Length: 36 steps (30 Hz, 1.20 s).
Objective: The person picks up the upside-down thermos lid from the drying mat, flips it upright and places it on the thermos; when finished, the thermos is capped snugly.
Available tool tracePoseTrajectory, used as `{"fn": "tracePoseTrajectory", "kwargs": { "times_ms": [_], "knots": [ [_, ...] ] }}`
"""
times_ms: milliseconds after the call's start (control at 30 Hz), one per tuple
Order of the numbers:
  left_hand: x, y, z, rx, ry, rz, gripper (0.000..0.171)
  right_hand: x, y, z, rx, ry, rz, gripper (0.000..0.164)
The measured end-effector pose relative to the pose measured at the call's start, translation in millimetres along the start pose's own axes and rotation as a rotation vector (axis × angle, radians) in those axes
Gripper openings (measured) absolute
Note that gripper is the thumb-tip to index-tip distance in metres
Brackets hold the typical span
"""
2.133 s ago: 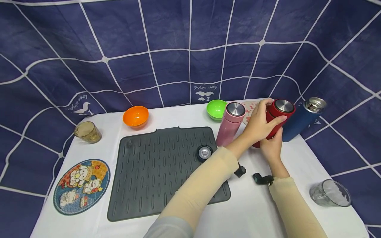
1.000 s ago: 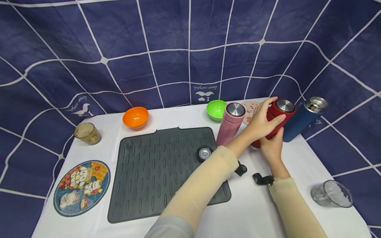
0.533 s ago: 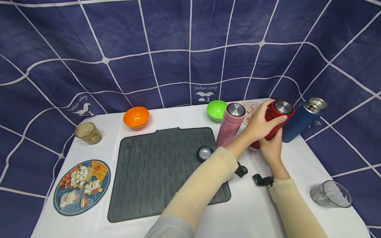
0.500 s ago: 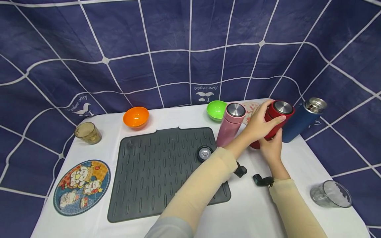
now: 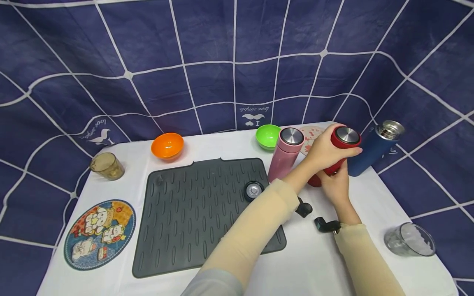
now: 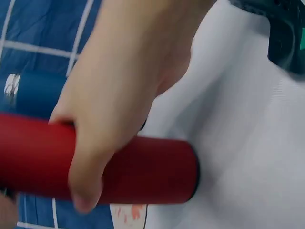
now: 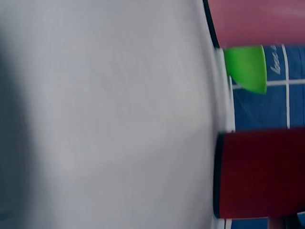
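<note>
A red thermos bottle [image 5: 335,166] with a steel-topped lid [image 5: 347,135] stands between both hands at the right of the table. My left hand [image 5: 326,151] grips it round the lid, thumb across the near side. Lower down, my right hand [image 5: 336,185] holds the body; in the left wrist view this right hand [image 6: 109,95] wraps round the red bottle [image 6: 150,169]. The right wrist view shows the bottle's dark base [image 7: 218,176]. Just right of it, a blue thermos bottle [image 5: 372,152] shows its bare steel mouth. A pink thermos bottle [image 5: 284,158], lid on, is to the left.
A dark ribbed mat [image 5: 192,222] bears a round black stopper [image 5: 253,190]. Around it are an orange bowl [image 5: 168,146], a green bowl [image 5: 268,137], a brown glass [image 5: 107,166], a clear glass [image 5: 410,239], a cartoon placemat [image 5: 100,234] and a floral mat [image 5: 309,133].
The red bottle's top has shifted slightly left. My left hand has turned on the lid, its thumb now further right. Other things stay where they were.
</note>
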<state>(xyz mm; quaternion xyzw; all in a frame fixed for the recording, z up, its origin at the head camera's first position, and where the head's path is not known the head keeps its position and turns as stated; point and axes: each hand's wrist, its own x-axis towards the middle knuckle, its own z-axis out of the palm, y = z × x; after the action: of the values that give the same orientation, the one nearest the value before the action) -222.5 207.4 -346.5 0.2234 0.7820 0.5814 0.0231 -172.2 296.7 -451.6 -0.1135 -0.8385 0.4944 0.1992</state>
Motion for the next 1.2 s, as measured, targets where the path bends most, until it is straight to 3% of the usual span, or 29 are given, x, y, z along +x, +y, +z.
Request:
{"fn": "tracePoseTrajectory", "kwargs": {
  "times_ms": [67,133,300,400,467,600,700,867,967,1033,1200],
  "knots": [
    [1.6,1.4,-3.8,-0.046,-0.048,-0.03,0.063,2.2,0.5,-1.8,-0.009,-0.027,0.019,0.073],
    [1.5,2.9,-3.1,-0.045,-0.039,-0.036,0.065,2.8,1.4,-2.6,-0.004,-0.04,0.026,0.072],
    [-4.0,2.3,13.2,0.081,0.162,0.008,0.08,-0.1,5.2,-1.4,-0.023,-0.004,0.03,0.061],
    [-5.0,-0.8,16.4,0.147,0.215,0.025,0.076,-0.5,5.4,-1.5,-0.031,0.004,0.015,0.058],
    [-3.9,-2.2,13.0,0.118,0.173,0.019,0.068,0.3,4.0,-1.6,-0.018,-0.013,0.008,0.063],
    [-0.5,1.0,2.5,-0.072,0.026,-0.067,0.06,2.1,1.9,-1.6,0.025,-0.045,0.011,0.073],
    [-0.5,4.9,1.4,-0.105,0.007,-0.106,0.065,2.0,2.1,-0.8,0.026,-0.041,0.01,0.074],
    [-5.0,5.5,15.3,0.083,0.199,-0.025,0.079,-1.6,3.5,1.6,-0.019,0.02,-0.021,0.064],
    [-4.5,3.0,17.8,0.183,0.259,0.012,0.072,-1.7,3.4,2.2,-0.022,0.023,-0.022,0.061],
    [-2.4,1.5,14.2,0.182,0.218,0.01,0.064,-0.3,2.8,1.3,-0.019,0.004,0.0,0.065],
    [3.5,5.3,0.4,0.044,0.01,-0.06,0.06,2.8,2.7,-1.5,-0.006,-0.038,0.053,0.072]
  ]
}}
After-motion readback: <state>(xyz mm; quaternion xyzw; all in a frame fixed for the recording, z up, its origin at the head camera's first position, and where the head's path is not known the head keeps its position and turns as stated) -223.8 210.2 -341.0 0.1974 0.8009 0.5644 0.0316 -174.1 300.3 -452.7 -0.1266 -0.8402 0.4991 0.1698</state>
